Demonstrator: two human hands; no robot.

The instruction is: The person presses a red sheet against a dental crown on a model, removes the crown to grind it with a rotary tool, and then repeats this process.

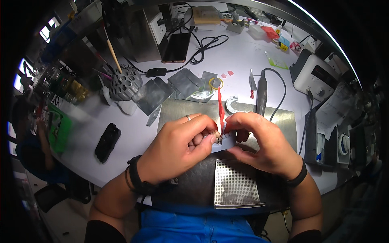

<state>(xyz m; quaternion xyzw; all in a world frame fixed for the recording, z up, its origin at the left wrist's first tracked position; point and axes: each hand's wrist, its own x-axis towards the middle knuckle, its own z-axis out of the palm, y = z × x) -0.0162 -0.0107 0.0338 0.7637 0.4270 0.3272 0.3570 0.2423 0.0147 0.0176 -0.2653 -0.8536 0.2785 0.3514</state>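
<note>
My left hand [178,146] and my right hand [261,143] meet over a steel work plate [174,111], both closed around a small tooth model [223,139] on a pale blue base. A thin red strip [221,109] rises from between my fingers. My right fingers pinch the strip and the model's right side. A ring sits on my left hand, and both wrists wear dark bands. Most of the model is hidden by my fingers.
A white jaw cast [233,104] and a rotary handpiece [261,91] lie behind my hands. A perforated metal tray [236,184] sits near me. A round tool holder [125,83], grey foil sheets [156,93], a phone [177,46], a control box [318,75], a black case [107,141] stand around. Another person sits far left.
</note>
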